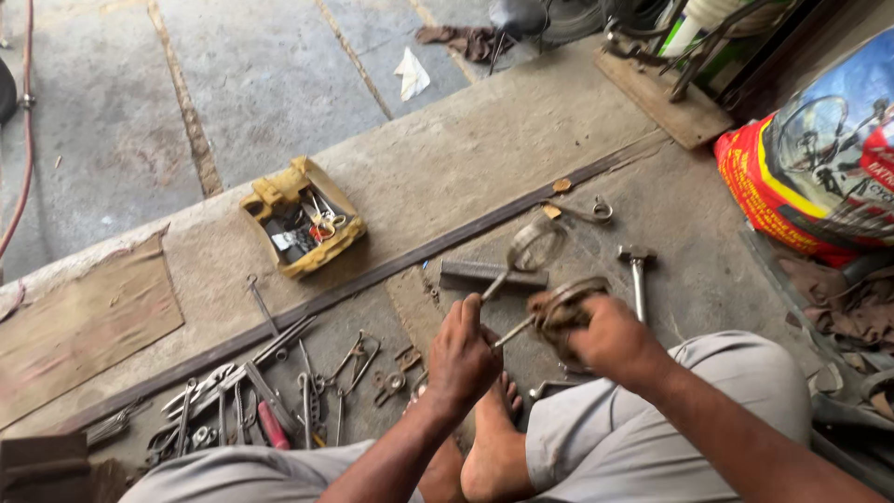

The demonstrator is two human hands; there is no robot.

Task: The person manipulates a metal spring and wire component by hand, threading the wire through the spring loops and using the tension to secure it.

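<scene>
Head view showed the left hand (463, 359) closed around a thin metal tool (492, 289), its tip pointing up toward a blurred ring (535, 244). The right hand (610, 337) gripped a dark round part (563, 307), and a second thin rod (514, 332) ran between the two hands. A bare foot (494, 438) lay just below them on the floor (466, 158).

Taking the round part as landmark: a flat metal bar (492, 272) lay just to its left, a hammer (637, 270) just to its right, a small clamp (587, 210) beyond it. Well left of it sat a spread of wrenches and pliers (270, 401), and farther up-left a yellow tray (303, 217) of small bits. A printed sack (819, 168) stood far right.

The tool looked slim and the part greasy, so a slip could have jabbed the right hand's fingers; the foot so near could also have been struck if the part dropped.
</scene>
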